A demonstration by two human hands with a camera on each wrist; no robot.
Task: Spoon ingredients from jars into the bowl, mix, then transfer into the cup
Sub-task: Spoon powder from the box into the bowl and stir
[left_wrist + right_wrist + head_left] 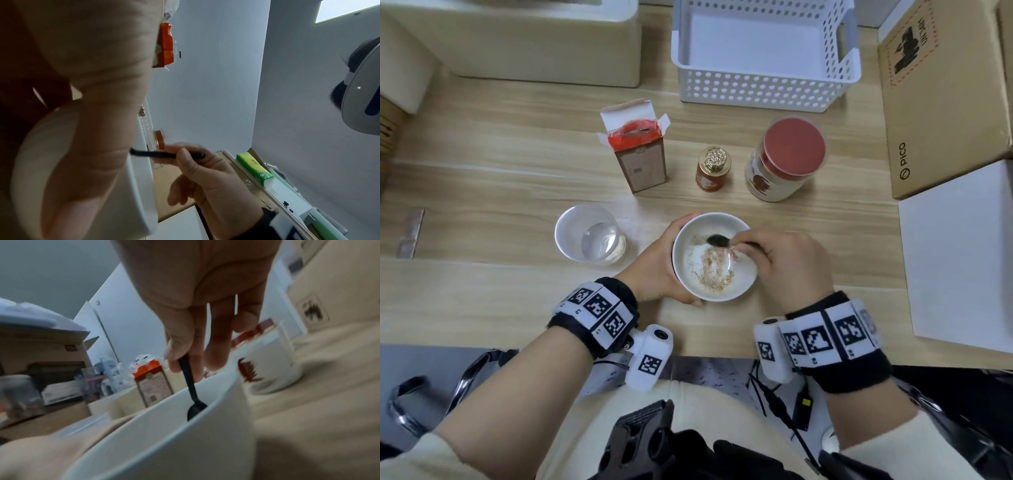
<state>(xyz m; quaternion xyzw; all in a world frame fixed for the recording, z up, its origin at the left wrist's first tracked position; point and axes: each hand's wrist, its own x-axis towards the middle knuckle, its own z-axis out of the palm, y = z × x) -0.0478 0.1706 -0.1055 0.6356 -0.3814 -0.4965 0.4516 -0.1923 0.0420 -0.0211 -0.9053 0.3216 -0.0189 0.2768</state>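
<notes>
Both hands at bowl [736,291] rim; cup [571,240] just beside.

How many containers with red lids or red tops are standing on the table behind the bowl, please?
3: the opened carton with a red top at left, the small red jar with a gold cap in the middle, and the large red-lidded jar at right. None seems hidden.

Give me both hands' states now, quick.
Left hand: grips the white bowl.
Right hand: pinches the black spoon inside the bowl.
</notes>
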